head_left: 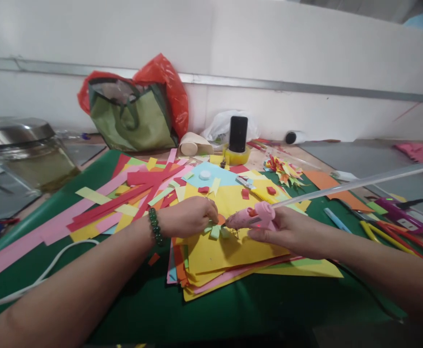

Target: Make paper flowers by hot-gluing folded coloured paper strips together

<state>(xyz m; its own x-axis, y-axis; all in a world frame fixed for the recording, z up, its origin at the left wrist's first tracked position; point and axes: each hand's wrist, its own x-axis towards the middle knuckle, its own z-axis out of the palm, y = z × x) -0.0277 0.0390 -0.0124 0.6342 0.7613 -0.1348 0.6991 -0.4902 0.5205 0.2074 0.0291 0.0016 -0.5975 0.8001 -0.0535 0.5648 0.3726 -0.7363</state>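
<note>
With the right hand [287, 233] wrapped around the pink glue gun [251, 216], aim its tip precisely at the green-petalled paper flower [215, 233] on the yellow sheets [211, 257], clear of the left hand [190, 215], whose exact grip I cannot tell

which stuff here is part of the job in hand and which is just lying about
Seemingly part of the job:
pink glue gun, in the right hand
green paper pieces, by the left hand
yellow paper sheets beneath

Apparently just lying about:
green bag
phone
glass jar
</note>
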